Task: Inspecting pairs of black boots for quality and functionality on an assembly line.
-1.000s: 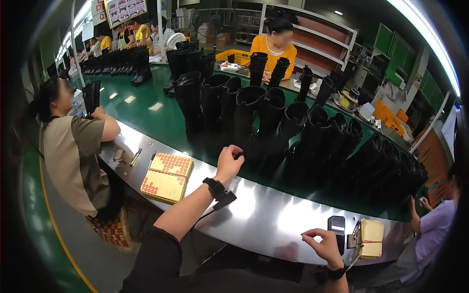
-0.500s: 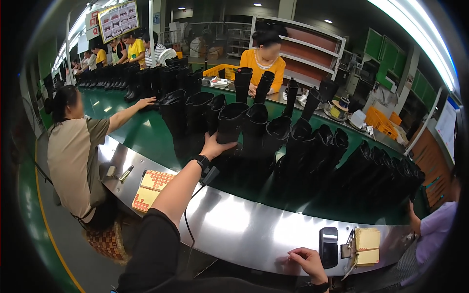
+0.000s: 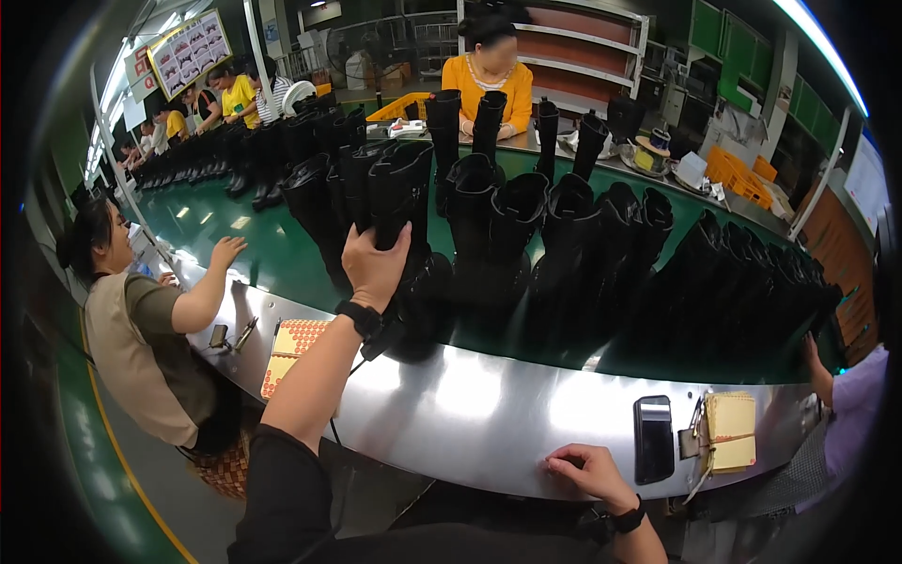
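Note:
My left hand point(image 3: 374, 266) is wrapped round the shaft of a tall black boot point(image 3: 398, 193), thumb on one side and fingers on the other. That boot stands among other black boots, and its lower part merges into the dark. Low over the metal table edge point(image 3: 489, 414), my right hand point(image 3: 594, 476) is closed, thumb and forefinger pressed together. Anything between those fingertips is too small to make out. Beside it lies a black phone point(image 3: 654, 438).
Black boots point(image 3: 564, 244) crowd the green belt point(image 3: 291, 244). Sticker sheets point(image 3: 299, 338) lie left of my forearm; a yellow card stack point(image 3: 730, 432) sits beyond the phone. A co-worker point(image 3: 141, 348) sits at left, another point(image 3: 489, 85) faces across, and a purple sleeve point(image 3: 857, 395) shows at right.
My left hand has shifted left with the boot, which stands apart from the boots on its right. The co-worker at left has drawn an arm back from the boots. My right hand stays low, fingers pinched.

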Tool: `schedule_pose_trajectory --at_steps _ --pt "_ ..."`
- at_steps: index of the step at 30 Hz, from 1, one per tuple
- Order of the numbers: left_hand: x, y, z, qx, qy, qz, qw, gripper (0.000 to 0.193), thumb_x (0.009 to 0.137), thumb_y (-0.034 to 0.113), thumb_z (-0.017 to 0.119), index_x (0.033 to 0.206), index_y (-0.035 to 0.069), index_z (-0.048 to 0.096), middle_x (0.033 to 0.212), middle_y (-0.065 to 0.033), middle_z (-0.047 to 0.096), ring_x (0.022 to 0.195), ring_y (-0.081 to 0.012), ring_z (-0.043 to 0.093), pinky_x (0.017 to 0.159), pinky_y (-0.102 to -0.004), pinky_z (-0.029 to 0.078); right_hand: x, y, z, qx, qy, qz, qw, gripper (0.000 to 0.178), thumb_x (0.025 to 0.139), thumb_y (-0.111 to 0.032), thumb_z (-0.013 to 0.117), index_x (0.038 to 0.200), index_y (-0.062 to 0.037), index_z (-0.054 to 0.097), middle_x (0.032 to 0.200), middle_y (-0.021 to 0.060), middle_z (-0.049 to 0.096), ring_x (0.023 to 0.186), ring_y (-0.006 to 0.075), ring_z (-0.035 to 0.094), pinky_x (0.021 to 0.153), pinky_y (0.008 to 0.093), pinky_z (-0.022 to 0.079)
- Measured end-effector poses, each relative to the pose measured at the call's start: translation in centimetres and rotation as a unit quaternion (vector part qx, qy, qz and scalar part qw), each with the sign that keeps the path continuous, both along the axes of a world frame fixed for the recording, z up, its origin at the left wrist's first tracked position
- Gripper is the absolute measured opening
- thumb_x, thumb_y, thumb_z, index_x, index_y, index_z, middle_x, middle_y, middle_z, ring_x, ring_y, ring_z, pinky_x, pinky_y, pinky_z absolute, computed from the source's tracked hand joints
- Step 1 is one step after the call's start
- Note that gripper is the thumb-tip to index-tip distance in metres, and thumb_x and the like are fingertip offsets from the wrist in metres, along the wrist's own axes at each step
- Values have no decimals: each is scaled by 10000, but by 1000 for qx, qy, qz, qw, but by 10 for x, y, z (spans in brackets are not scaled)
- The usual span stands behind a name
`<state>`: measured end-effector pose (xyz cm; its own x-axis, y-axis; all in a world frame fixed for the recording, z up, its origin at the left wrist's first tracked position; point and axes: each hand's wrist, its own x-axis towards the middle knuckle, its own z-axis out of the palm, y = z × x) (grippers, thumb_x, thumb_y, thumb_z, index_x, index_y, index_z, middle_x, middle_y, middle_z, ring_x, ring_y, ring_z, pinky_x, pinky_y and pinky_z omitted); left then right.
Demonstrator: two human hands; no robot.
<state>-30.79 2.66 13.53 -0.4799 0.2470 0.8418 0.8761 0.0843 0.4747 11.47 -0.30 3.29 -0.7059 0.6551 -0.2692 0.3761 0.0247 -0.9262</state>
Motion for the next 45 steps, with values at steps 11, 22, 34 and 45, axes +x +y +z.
schedule_pose_trajectory --at_steps 11,22,34,45 --pt "165 -84 17 33 -42 -243 969 277 737 115 815 966 13 697 986 -145 673 844 -315 647 752 -368 493 -78 -16 77 474 90 -24 876 1193 639 -439 859 1489 23 161 1404 265 385 1296 398 404 1066 442 361" --pt "198 -133 -51 -239 78 -311 917 623 870 320 640 1398 44 458 1316 -259 462 1146 -429 495 951 -470 423 -43 -15 26 497 -16 -209 842 960 716 -383 781 1454 -10 294 1298 247 505 1167 367 535 952 414 462" --pt "191 -137 49 -99 118 -249 956 765 666 157 843 1334 94 477 984 -105 543 1116 -312 450 1036 -526 327 -3 4 27 279 162 -212 923 364 750 -34 530 1104 28 584 970 195 663 880 309 651 803 353 504" --pt "198 -197 89 -310 161 -418 839 348 585 85 775 920 180 772 683 13 380 795 -194 502 1086 -648 225 14 -19 18 420 92 -92 898 487 750 -93 696 1211 17 582 1245 225 567 1126 376 560 950 395 455"
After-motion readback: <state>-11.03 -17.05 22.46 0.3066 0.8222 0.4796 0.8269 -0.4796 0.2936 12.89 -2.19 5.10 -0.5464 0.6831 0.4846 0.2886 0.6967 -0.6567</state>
